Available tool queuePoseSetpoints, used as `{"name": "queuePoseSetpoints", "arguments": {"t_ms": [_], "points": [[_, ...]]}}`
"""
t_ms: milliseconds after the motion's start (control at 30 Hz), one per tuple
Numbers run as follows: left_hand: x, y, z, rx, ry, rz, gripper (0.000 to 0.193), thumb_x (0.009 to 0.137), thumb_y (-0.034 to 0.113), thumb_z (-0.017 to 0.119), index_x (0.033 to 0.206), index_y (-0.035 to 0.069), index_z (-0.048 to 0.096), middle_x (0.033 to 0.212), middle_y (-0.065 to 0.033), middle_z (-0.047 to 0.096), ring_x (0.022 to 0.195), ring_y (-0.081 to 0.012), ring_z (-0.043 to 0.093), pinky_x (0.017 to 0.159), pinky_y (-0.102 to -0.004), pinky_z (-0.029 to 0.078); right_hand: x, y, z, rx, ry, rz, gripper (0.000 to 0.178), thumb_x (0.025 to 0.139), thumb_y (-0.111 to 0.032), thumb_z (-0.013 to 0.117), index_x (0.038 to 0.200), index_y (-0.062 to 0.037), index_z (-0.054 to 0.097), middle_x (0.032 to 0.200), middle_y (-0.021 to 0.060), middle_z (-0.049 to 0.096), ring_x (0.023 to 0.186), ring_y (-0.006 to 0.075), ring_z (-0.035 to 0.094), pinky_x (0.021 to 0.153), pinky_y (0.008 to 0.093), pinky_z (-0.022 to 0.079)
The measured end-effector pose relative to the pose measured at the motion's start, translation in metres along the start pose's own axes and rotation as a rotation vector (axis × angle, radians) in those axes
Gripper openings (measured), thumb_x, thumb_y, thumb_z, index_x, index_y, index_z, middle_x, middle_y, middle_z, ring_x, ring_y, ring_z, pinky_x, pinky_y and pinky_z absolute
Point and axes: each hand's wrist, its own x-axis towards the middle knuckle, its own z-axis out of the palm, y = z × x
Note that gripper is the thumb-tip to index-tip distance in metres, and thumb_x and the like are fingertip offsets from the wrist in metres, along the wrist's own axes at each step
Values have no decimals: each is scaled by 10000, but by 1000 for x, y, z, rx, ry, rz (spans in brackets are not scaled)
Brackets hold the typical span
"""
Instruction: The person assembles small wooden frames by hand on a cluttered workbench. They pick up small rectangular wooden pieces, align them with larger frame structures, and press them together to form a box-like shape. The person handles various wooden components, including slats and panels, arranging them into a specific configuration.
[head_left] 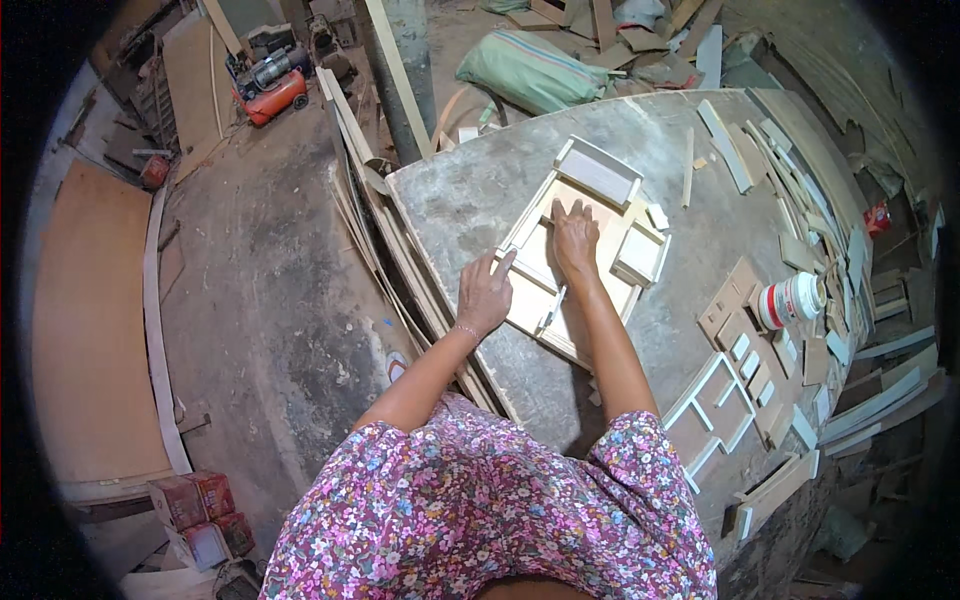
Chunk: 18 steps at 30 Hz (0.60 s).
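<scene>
A shallow light-wood model (535, 262), with low partition walls and raised box-like parts, lies on the worktable. My right hand (575, 243) reaches over it, fingers spread and pressed down on its inner panel. At the model's left edge is my left hand (484, 300), its fingers stretched apart and their tips touching the side wall. Neither hand is closed round anything that I can see. A grey-faced upright strip (600, 175) stands along the far end. On the right side sits a small box-like part (641, 252). A short, thin light-coloured piece (551, 308) leans near my right wrist.
A white tub (792, 301) lies on its side to the right, near a white-edged frame (712, 405) and small wood pieces. Offcuts and strips (790, 180) crowd the table's right side. Beyond are a green sack (533, 72) and an orange compressor (272, 92). Boards (365, 215) lean along the left edge.
</scene>
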Motion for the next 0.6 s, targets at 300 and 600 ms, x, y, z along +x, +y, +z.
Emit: {"name": "queuePoseSetpoints", "arguments": {"t_ms": [300,600], "points": [[0,-1,0,-24,-5,-10,459,788,104,525,1248,103,519,1202,-189,494,1055,-338,501,907,-438,372,-1,-2,-3,-5,25,-12,352,847,-82,486,1190,-20,531,1230,334,470,1139,489,474,884,585,434],[2,3,-2,-14,9,7,444,795,100,517,1239,94,525,1185,-190,504,1036,-341,511,906,-451,376,-2,-2,1,12,22,25,358,847,-79,480,1197,-11,523,1253,333,451,1165,490,444,903,576,416]]}}
